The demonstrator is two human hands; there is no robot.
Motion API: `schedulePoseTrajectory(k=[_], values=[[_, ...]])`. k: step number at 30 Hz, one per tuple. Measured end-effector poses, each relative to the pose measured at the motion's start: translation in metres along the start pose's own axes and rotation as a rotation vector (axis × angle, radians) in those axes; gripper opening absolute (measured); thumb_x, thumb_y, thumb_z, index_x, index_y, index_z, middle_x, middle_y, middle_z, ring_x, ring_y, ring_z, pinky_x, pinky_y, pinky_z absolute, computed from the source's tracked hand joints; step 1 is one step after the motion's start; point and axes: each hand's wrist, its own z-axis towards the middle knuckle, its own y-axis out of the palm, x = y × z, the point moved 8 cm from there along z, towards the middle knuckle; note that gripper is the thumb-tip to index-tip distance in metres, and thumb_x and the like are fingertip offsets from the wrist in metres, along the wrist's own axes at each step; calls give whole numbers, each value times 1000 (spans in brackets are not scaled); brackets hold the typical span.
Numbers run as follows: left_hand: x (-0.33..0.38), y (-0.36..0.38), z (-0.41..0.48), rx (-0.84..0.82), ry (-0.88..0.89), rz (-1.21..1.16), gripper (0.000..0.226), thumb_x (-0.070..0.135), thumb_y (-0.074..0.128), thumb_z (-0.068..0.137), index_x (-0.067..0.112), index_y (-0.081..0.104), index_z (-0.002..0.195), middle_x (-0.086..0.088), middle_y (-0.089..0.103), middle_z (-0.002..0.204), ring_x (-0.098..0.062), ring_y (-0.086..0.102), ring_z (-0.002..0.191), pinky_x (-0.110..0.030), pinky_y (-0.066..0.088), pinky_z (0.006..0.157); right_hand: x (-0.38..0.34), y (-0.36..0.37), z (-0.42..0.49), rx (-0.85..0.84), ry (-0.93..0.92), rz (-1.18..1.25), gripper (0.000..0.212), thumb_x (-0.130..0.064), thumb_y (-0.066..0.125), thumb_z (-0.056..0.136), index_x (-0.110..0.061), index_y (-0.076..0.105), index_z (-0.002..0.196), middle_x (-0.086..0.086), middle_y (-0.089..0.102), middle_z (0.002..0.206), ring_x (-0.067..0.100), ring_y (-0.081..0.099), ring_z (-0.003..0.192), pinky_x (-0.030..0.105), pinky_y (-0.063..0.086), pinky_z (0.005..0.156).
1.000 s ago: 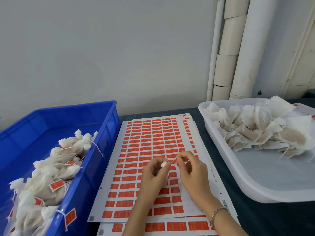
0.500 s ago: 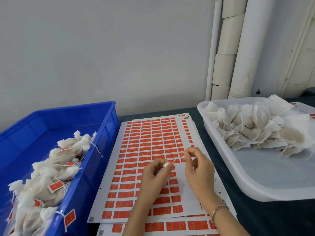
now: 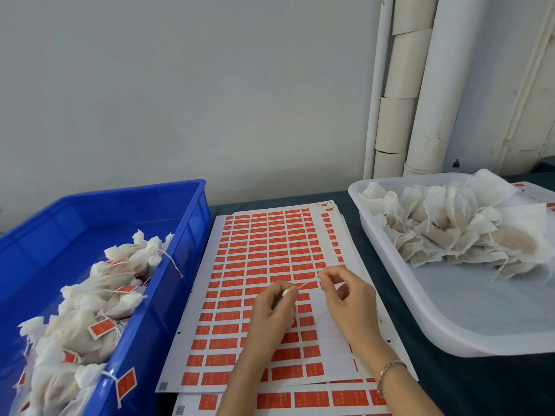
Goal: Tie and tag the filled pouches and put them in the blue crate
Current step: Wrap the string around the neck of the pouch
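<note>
My left hand (image 3: 271, 310) grips a small white pouch (image 3: 286, 292) whose gathered top peeks out above my fingers. My right hand (image 3: 345, 298) pinches the end of the pouch's thin string (image 3: 307, 284), stretched taut up and to the right. Both hands hover over the sheets of red tag stickers (image 3: 264, 250). The blue crate (image 3: 186, 265) on the left holds several tied pouches with red tags (image 3: 102, 327). On the right, a white tray (image 3: 450, 334) carries a heap of untied filled pouches (image 3: 450, 229).
More sticker sheets (image 3: 300, 399) lie under the top one on the dark table (image 3: 480, 385). White pipes (image 3: 432, 85) run up the wall behind the tray. One tagged pouch hangs over the crate's front rim (image 3: 123, 382).
My right hand has drawn the string away from the pouch, up and to the right, so the hands are now farther apart. The left hand keeps its grip on the pouch.
</note>
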Motion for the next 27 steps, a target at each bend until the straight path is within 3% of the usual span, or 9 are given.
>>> schedulePoseTrajectory(k=[6,10,14,18,21,24,27], values=[[-6,-8,3,52,-70,-108,23,23,50,98,12,65,83,0,62,67,-11,59,60,-16,52,59,18,6,1,-69,83,-122,15,-38,66,85,-35,68,99,-16,67,105,-2,58,80,6,42,73],[-14,-15,2,167,-160,-169,19,28,52,98,22,65,86,19,68,73,2,65,71,-9,50,57,33,-11,4,18,181,-470,36,-43,59,88,-23,62,118,-5,58,123,10,48,104,20,44,83],[-15,-16,1,173,-175,-175,20,29,52,98,20,66,86,16,69,75,0,67,74,-11,51,59,36,-8,5,-25,226,-541,44,-50,56,88,-21,60,121,-3,51,127,13,43,111,25,43,94],[-14,-16,1,167,-162,-160,20,29,52,97,19,66,87,17,69,78,1,66,78,-8,49,59,36,-6,9,-56,257,-464,40,-47,60,87,-22,60,118,-4,53,124,11,44,106,25,43,93],[-14,-15,1,158,-174,-165,21,29,52,98,18,67,89,15,69,77,0,66,76,-10,50,60,34,-6,16,-80,284,-186,26,-38,68,84,-33,55,107,-8,62,113,8,59,89,20,49,74],[-14,-16,1,164,-186,-185,18,31,53,97,21,67,90,13,69,78,-6,67,77,-13,53,63,32,-1,20,-193,341,129,38,-31,69,85,-42,46,113,-15,65,106,6,70,75,17,52,54],[-14,-16,-1,153,-181,-206,8,30,54,96,29,61,100,10,68,73,-10,66,68,-17,55,64,31,6,19,-312,370,227,47,-34,70,85,-48,42,120,-19,64,106,7,71,82,23,56,60]])
